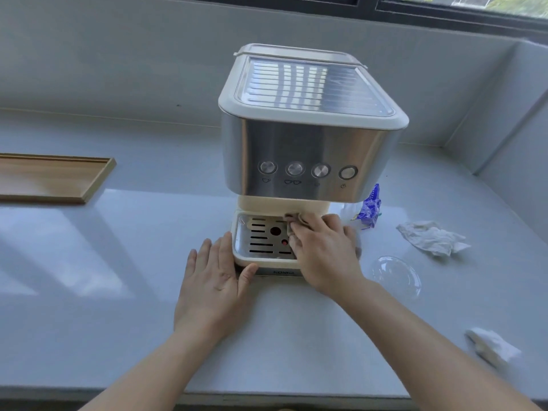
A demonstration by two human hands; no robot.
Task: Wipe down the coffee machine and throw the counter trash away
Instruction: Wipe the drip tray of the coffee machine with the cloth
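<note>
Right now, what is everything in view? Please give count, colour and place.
cream and stainless-steel coffee machine: 1, cream and silver, counter middle
slotted metal drip tray: 1, silver, machine's base
small beige cloth: 1, beige, under right hand
shallow wooden tray: 1, light brown, far left
crumpled blue-and-white wrapper: 1, blue and white, right of machine
crumpled white papers: 2, white, right side
clear round plastic lid: 1, transparent, right of drip tray
pale grey counter: 1, grey, under everything
left hand: 1, flat on counter, thumb touching machine's base
right hand: 1, pressing cloth on drip tray
</note>
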